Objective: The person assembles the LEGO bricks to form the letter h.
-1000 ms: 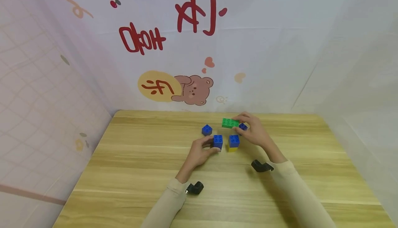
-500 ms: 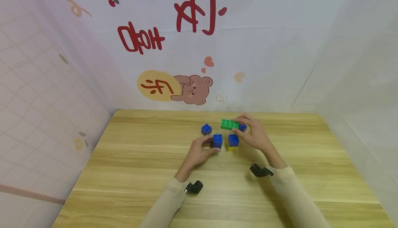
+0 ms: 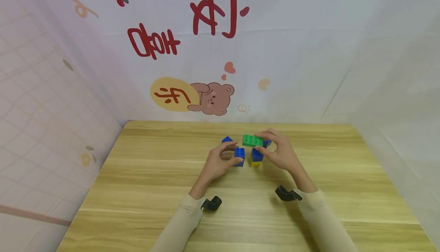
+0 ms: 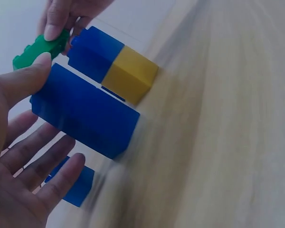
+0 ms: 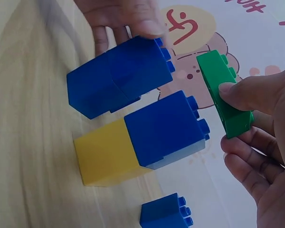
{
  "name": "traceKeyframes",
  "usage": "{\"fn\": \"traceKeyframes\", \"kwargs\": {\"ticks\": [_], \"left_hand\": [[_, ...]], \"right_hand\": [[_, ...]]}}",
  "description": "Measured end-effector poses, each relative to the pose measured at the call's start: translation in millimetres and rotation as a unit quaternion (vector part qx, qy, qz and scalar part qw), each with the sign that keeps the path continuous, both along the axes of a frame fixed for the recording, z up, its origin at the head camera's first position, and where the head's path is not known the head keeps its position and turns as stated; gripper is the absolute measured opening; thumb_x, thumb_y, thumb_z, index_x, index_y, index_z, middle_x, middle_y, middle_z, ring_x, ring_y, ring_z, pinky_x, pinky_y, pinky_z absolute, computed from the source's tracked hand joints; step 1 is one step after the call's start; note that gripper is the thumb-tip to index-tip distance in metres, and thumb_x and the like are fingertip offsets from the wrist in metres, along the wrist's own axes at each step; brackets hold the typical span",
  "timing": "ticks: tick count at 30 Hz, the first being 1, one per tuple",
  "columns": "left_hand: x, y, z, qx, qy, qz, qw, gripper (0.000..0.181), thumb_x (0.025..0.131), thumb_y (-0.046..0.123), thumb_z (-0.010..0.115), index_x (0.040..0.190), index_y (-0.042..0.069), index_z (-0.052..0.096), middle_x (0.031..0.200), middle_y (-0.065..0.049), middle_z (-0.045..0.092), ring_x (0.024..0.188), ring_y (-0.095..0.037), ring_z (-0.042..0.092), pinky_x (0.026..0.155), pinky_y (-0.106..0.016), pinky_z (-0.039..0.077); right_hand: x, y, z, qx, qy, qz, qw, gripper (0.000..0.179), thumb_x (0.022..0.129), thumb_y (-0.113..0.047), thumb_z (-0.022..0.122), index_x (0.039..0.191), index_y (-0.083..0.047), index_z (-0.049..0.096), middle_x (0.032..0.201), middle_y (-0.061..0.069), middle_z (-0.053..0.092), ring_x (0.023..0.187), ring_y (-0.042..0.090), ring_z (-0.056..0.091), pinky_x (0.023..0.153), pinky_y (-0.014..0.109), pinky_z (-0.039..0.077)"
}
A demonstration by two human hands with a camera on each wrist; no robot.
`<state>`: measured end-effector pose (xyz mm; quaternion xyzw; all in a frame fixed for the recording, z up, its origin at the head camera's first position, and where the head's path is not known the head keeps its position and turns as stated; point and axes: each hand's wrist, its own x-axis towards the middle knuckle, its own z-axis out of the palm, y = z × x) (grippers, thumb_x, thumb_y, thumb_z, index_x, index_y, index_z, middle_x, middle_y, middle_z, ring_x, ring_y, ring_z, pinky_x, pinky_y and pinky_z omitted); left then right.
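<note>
In the head view my right hand (image 3: 283,153) pinches a green eight-stud building brick (image 3: 252,141) between thumb and fingers, held above the stacks. Under its right end is a stack with a blue brick (image 5: 164,129) on a yellow brick (image 5: 106,154). To the left stands a tower of two blue bricks (image 3: 239,158). My left hand (image 3: 216,164) is around this tower; in the left wrist view its fingers (image 4: 42,156) are spread away from the tower, while the thumb lies at the top edge.
A single blue brick (image 3: 227,139) stands behind my left hand, partly covered by it. Another blue brick (image 3: 267,144) is partly hidden by my right hand. All rest on a wooden table (image 3: 144,160) with a printed white cloth (image 3: 292,53) behind.
My left hand has loosened its grip on the blue tower, its fingers lifting off. My right hand has brought the green brick slightly left and nearer, over the stacks.
</note>
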<state>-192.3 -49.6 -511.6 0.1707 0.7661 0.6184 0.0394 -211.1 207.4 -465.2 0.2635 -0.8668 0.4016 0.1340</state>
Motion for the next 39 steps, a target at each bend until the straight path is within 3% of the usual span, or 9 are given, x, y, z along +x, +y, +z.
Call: {"fn": "traceKeyframes", "kwargs": {"ticks": [7,17,26,32,39], "left_hand": [[3.8,5.1,7.1,0.020,0.018,0.003,0.9996,0.054,0.089,0.021,0.082,0.139,0.017,0.062,0.134,-0.007,0.068,0.127,-0.030,0.063,0.107,-0.052,0.054],[6.9,6.5,9.2,0.007,0.034,0.005,0.9994,0.054,0.091,0.024,0.079,0.141,0.025,0.059,0.136,-0.003,0.065,0.131,-0.021,0.060,0.110,-0.043,0.053],[6.5,4.9,6.0,0.003,0.046,-0.002,0.9989,0.052,0.094,0.022,0.076,0.142,0.011,0.058,0.134,-0.007,0.064,0.129,-0.024,0.061,0.109,-0.040,0.054],[5.9,4.1,2.9,0.006,0.050,0.010,0.9987,0.042,0.094,0.020,0.075,0.134,0.013,0.063,0.131,-0.010,0.066,0.125,-0.029,0.063,0.107,-0.041,0.055],[4.3,3.8,2.9,-0.002,0.040,0.006,0.9992,0.041,0.096,0.022,0.073,0.134,0.014,0.064,0.129,-0.009,0.066,0.124,-0.024,0.064,0.104,-0.031,0.056]], "right_hand": [[6.7,-1.0,-5.9,0.000,0.003,0.002,1.0000,0.038,0.087,-0.017,0.083,0.123,-0.016,0.074,0.119,0.003,0.071,0.090,0.024,0.066,0.082,0.031,0.053],[12.7,-9.5,-5.0,0.000,0.000,0.020,0.9998,0.041,0.085,-0.014,0.085,0.124,-0.016,0.073,0.117,-0.002,0.071,0.093,0.025,0.062,0.081,0.029,0.051],[12.5,-15.8,-10.6,0.002,0.003,0.043,0.9991,0.043,0.084,-0.006,0.083,0.125,-0.013,0.072,0.117,0.000,0.071,0.101,0.017,0.066,0.086,0.047,0.058],[12.0,-15.4,-10.7,0.008,-0.004,0.050,0.9987,0.042,0.087,-0.009,0.082,0.128,-0.010,0.071,0.122,0.002,0.072,0.105,0.021,0.068,0.089,0.046,0.058],[10.4,-5.9,-10.0,0.017,-0.055,0.053,0.9969,0.053,0.083,-0.014,0.087,0.132,-0.014,0.069,0.127,0.003,0.071,0.107,0.025,0.068,0.093,0.054,0.058]]}}
